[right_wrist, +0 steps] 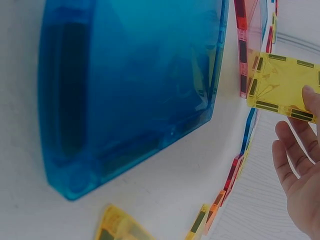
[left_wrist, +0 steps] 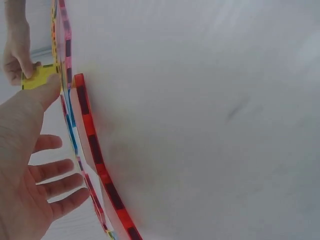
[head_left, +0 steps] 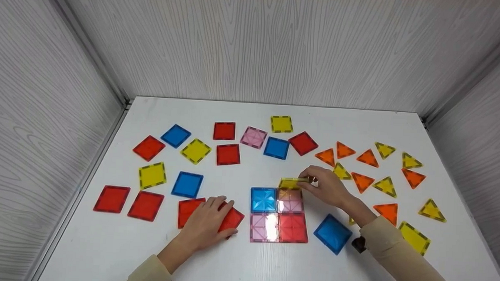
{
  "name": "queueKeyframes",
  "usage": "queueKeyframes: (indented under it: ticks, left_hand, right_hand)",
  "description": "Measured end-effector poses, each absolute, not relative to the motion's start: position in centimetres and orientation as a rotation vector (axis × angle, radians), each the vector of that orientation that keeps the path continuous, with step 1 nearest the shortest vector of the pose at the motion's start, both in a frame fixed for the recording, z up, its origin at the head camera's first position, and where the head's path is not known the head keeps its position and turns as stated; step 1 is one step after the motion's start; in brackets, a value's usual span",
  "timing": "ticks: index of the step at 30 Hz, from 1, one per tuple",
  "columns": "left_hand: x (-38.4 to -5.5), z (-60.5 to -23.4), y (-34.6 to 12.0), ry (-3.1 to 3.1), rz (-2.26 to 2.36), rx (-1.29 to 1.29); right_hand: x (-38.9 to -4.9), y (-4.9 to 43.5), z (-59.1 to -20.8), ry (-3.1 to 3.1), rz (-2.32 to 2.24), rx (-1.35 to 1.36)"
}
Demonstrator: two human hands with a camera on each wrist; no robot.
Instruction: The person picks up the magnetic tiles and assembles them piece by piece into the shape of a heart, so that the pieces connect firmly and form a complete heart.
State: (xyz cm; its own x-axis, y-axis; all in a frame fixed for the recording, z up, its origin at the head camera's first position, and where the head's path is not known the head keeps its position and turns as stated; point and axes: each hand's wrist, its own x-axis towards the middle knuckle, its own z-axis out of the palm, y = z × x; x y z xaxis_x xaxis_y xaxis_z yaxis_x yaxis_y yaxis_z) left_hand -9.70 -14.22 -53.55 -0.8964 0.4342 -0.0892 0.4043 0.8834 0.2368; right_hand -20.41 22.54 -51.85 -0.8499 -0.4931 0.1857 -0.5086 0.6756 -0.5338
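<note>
My right hand (head_left: 325, 187) pinches a yellow square magnetic tile (head_left: 291, 183) between thumb and fingers. The tile stands upright at the back edge of a flat two-by-two block of square tiles. In that block lie a blue tile (head_left: 263, 200) at back left, a pink tile (head_left: 290, 202) at back right, another pink tile (head_left: 263, 227) at front left and a red tile (head_left: 293, 228) at front right. My left hand (head_left: 205, 224), fingers spread and relaxed, is over two red tiles (head_left: 236, 220) left of the block and partly hides them. In the left wrist view its fingers hold nothing.
A loose blue tile (head_left: 333, 234) lies right of the block, near my right forearm. Several red, blue, yellow and pink squares are spread at the left and back. Orange triangles (head_left: 362, 182) and yellow triangles (head_left: 385, 187) lie to the right. Grey panels (head_left: 253, 45) wall the table.
</note>
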Motion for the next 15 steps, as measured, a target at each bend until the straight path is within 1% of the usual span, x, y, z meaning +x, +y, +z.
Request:
queueKeyframes:
  ticks: [6, 15]
  left_hand:
    - [-8.7, -54.1, -13.8, 2.905, 0.31, 0.556]
    - [-8.6, -54.4, -13.2, 2.938, 0.203, 0.591]
  right_hand:
    - [-20.4, 22.6, -51.8, -2.851, 0.906, 0.841]
    - [-20.4, 22.5, -51.8, -2.86, 0.903, 0.855]
